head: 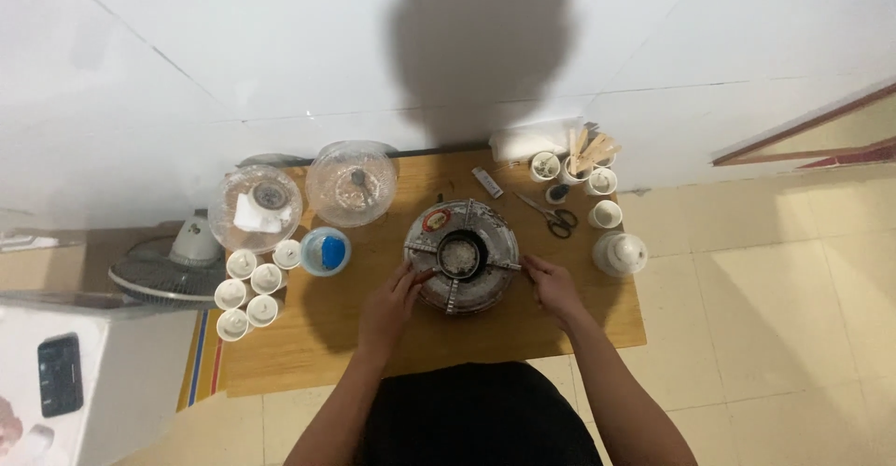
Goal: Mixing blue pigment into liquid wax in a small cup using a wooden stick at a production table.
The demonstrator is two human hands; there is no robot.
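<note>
On the wooden tabletop [308, 335], going left to right: six small white cups [250, 289] cluster at the left edge, with two glass jars [303, 195] behind them and one blue-lidded tub [327, 250] just beside. At centre sits one round metal stove [461, 255]. The left hand [390, 306] touches its near-left rim, fingers loosely spread; the right hand [553, 287] rests open against its right side. Scissors [551, 216] and five more white cups [597, 200] lie far right.
</note>
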